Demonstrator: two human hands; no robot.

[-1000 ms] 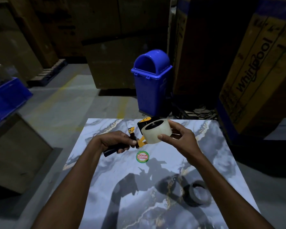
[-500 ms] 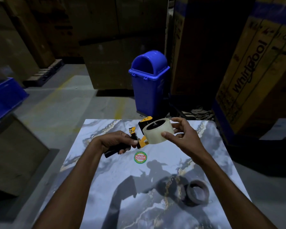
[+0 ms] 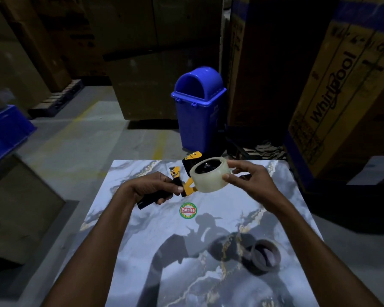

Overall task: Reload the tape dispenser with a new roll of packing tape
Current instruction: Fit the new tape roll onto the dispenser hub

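Hands: my left hand (image 3: 155, 185) grips the tape dispenser (image 3: 189, 187) by its black handle. My right hand (image 3: 251, 180) pinches the clear packing tape roll (image 3: 208, 177) across its outer band, apparently over the hub, above the far middle of the marble table (image 3: 242, 209). Roll, by judgement: light, stiff on its core, slick-faced; best held at the rims, thumb opposite fingers.

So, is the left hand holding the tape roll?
No, the right hand grips the tape roll; the left hand grips the black dispenser handle.
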